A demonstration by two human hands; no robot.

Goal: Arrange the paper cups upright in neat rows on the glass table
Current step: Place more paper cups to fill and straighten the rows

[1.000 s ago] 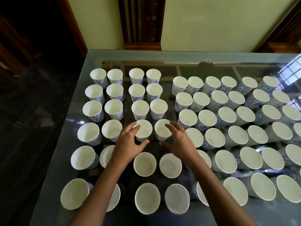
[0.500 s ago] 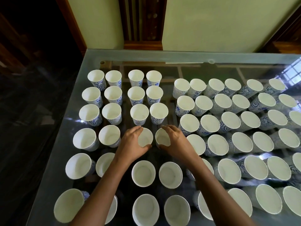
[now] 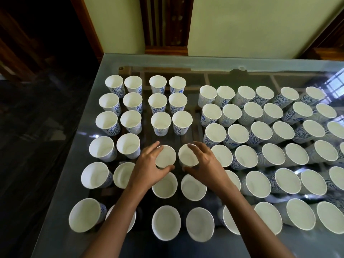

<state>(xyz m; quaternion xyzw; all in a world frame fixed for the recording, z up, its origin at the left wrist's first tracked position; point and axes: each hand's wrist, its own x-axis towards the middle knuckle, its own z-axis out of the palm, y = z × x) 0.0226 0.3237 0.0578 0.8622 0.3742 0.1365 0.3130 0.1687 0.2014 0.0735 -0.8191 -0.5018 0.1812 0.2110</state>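
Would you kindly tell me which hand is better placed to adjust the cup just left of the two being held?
Left. The left hand grips the left held cup, next to that neighbour cup; the right hand grips the right held cup and would have to cross over.

White paper cups (image 3: 162, 123) with blue swirl print, all upright and mouth-up on the glass desk (image 3: 260, 62). Toward 10 o'clock, spaced out in paired columns; toward 2 o'clock, packed rim to rim in slanting rows. At centre, two side by side, nearly touching: left cup (image 3: 166, 155) gripped by the left hand (image 3: 149, 168), right cup (image 3: 187, 155) by the right hand (image 3: 206, 164).
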